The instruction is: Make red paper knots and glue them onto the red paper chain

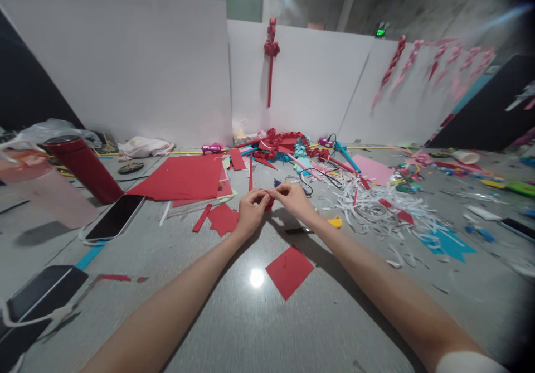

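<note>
My left hand (252,210) and my right hand (292,197) meet in the middle of the view, fingertips pinched together. Between them is a small piece of red paper (270,203), mostly hidden by the fingers, so its shape is unclear. Under my right wrist lies a utility knife with a yellow handle (335,222). A square of red paper (290,272) rests on the table, nearer to me. Left of my left hand are a cut red paper shape (223,218) and a narrow red strip (202,218).
Large red sheets (179,178) lie at left, near a red flask (83,166), a pink bottle (45,189) and a phone (115,218). White paper shreds (376,208) cover the right side. Red paper ornaments (280,144) are heaped behind my hands; another ornament (271,49) hangs on the white partition.
</note>
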### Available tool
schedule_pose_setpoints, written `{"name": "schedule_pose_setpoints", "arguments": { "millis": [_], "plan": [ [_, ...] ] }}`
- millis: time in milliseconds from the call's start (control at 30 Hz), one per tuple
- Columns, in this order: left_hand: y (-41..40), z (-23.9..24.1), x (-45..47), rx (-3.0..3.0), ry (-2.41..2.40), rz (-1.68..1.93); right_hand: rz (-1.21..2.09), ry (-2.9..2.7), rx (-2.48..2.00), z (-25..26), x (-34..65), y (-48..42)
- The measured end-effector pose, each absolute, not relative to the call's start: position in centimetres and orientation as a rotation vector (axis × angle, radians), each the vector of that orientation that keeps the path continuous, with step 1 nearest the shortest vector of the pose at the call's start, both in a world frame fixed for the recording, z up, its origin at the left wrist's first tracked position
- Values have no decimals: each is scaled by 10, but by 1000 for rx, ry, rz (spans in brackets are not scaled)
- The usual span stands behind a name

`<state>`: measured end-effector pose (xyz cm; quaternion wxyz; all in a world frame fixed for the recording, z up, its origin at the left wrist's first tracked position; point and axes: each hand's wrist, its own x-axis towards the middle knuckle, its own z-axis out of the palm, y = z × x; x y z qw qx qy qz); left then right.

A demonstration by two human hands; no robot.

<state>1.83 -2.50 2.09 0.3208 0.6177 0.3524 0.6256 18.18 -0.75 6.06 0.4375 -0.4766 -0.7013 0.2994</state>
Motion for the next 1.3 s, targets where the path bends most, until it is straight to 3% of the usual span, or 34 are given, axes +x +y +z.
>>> {"name": "schedule_pose_setpoints", "arguments": {
  "millis": [367, 1033, 1300],
  "plan": [
    [-24, 18, 18, 1558, 944, 1640, 606, -1700, -1275, 64, 190, -8],
    [-21, 17, 20, 1449, 924, 1620, 815, -1778, -1143, 63, 187, -9],
    [-7, 3, 12, 1301, 1134, 1735, 698, -1690, -1215, 62, 188, -7]
  ]
}}
